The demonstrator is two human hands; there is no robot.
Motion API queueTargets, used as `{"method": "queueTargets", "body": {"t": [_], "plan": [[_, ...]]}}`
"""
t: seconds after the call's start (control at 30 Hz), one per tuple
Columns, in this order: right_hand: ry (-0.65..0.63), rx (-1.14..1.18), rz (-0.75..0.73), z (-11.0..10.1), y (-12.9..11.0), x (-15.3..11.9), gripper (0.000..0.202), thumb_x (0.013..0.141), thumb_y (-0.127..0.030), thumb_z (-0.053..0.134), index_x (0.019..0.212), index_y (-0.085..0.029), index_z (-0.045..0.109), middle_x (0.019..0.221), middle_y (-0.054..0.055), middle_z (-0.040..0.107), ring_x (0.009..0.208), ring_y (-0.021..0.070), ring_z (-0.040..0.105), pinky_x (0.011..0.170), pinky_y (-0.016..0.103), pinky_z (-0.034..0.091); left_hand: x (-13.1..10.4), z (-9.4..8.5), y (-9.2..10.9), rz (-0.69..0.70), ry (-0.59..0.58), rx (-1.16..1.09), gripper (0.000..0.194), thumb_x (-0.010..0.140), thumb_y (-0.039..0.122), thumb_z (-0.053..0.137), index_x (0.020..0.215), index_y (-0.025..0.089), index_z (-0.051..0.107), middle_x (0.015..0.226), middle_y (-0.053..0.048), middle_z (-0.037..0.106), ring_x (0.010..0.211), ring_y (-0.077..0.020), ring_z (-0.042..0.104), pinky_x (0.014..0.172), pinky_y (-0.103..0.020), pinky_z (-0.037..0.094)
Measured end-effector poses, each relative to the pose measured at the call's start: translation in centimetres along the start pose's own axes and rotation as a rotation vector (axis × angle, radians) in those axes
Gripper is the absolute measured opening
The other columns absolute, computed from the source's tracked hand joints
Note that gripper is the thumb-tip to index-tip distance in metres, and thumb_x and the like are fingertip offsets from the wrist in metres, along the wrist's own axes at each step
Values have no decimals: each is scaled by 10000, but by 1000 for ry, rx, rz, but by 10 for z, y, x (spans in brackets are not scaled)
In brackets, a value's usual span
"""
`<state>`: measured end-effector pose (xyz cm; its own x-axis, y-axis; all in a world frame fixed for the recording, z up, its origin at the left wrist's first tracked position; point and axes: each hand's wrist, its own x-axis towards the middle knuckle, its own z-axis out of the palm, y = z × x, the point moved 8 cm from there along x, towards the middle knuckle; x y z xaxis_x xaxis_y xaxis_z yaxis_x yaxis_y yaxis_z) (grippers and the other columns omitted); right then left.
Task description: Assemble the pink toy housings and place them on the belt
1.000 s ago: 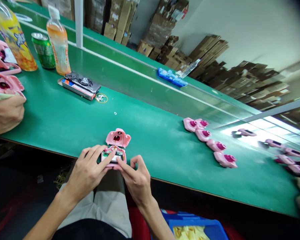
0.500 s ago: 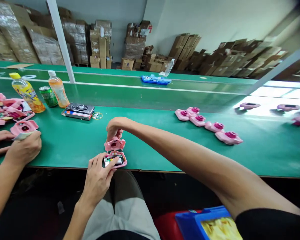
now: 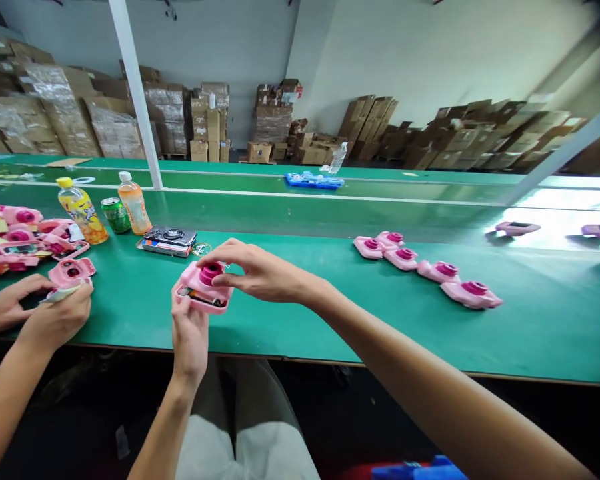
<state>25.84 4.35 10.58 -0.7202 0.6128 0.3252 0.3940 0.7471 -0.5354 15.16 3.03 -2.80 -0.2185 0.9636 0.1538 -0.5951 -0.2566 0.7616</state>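
Note:
A pink toy camera (image 3: 205, 288) is held above the green table's front part, its two shell halves together but gaping along the lower side, where dark inner parts show. My left hand (image 3: 190, 333) is closed round its left and lower edge. From the right, my right hand (image 3: 245, 267) grips the front half by the magenta lens, thumb and fingers on either side of it. Several pink cameras with magenta lenses (image 3: 475, 293) stand in a slanting row on the right.
At the left, another person's hands (image 3: 55, 313) hold a pink shell near a heap of pink camera parts (image 3: 15, 240). A yellow-capped bottle (image 3: 83, 212), a green can (image 3: 115, 215), an orange bottle (image 3: 135, 205) and a boxed black item (image 3: 169, 240) stand behind.
The front shell has been turned lens outward and laid over the open half. Both halves are lifted and moved slightly left, and the view has tilted up.

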Motion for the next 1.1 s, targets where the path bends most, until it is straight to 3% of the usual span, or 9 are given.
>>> {"method": "queueTargets", "body": {"t": [0.27, 0.4, 0.53, 0.6, 0.7, 0.8, 0.9, 0.97, 1.1], "plan": [[-264, 4, 85, -8, 7, 28, 250, 978, -246, 598, 1176, -181, 735, 1183, 47, 739, 1003, 158, 659, 826, 240, 491, 13, 27, 7, -41, -106, 62, 432, 1014, 577, 434, 1161, 214, 617, 1155, -109, 733, 1090, -292, 707, 824, -423, 615], [-151, 11, 115, -13, 11, 28, 284, 952, -240, 633, 1216, -180, 720, 1209, 62, 732, 1006, 154, 660, 807, 223, 472, 18, 29, 7, -12, -139, 173, 497, 1041, 575, 305, 1174, 217, 622, 1129, -126, 744, 1123, -336, 691, 787, -445, 622], [-149, -15, 100, -9, 11, 16, 226, 931, -215, 648, 1125, -168, 755, 1052, 40, 763, 883, 127, 647, 731, 216, 441, 16, 23, -6, -102, -139, 68, 549, 980, 658, 449, 1201, 182, 612, 1133, -125, 732, 973, -268, 734, 721, -350, 620], [-114, -59, 197, -11, 19, 11, 193, 915, -302, 686, 974, -140, 776, 868, 29, 755, 735, 114, 609, 626, 223, 401, 14, 18, -8, -122, -105, 39, 574, 948, 673, 512, 1214, 172, 597, 1162, -131, 716, 851, -210, 739, 684, -303, 612], [-40, -105, 428, -13, 39, 6, 388, 882, -485, 703, 722, -133, 729, 655, 23, 686, 596, 109, 542, 535, 240, 340, 10, 12, 3, -4, -36, 109, 584, 923, 676, 554, 1265, 203, 547, 1279, -136, 663, 737, -148, 717, 619, -260, 600], [-26, -129, 587, -7, 49, 4, 447, 878, -546, 679, 696, -138, 689, 604, 27, 658, 572, 116, 538, 533, 243, 339, 5, 21, 16, 102, -103, 271, 564, 913, 654, 592, 1259, 213, 521, 1178, -102, 696, 655, -127, 700, 568, -240, 589], [-66, -42, 500, 2, 42, 9, 316, 959, -449, 595, 929, -154, 704, 706, 10, 680, 622, 109, 555, 571, 222, 364, 6, 27, 17, 112, -185, 380, 486, 957, 631, 536, 1215, 222, 499, 948, -41, 726, 639, -145, 707, 571, -254, 594], [-163, 88, 375, 10, 36, 9, 249, 1001, -345, 516, 1054, -166, 681, 742, -12, 655, 617, 93, 535, 574, 208, 373, 10, 23, 16, 120, -189, 405, 437, 983, 633, 476, 1197, 253, 502, 947, -33, 728, 739, -179, 733, 621, -288, 613], [-262, 291, 312, 15, 44, 0, 244, 991, -338, 510, 975, -138, 649, 643, -54, 522, 529, 75, 447, 502, 204, 333, 20, 10, 12, 112, -176, 375, 421, 981, 641, 473, 1153, 272, 577, 988, -51, 737, 936, -252, 726, 764, -387, 631]]}}
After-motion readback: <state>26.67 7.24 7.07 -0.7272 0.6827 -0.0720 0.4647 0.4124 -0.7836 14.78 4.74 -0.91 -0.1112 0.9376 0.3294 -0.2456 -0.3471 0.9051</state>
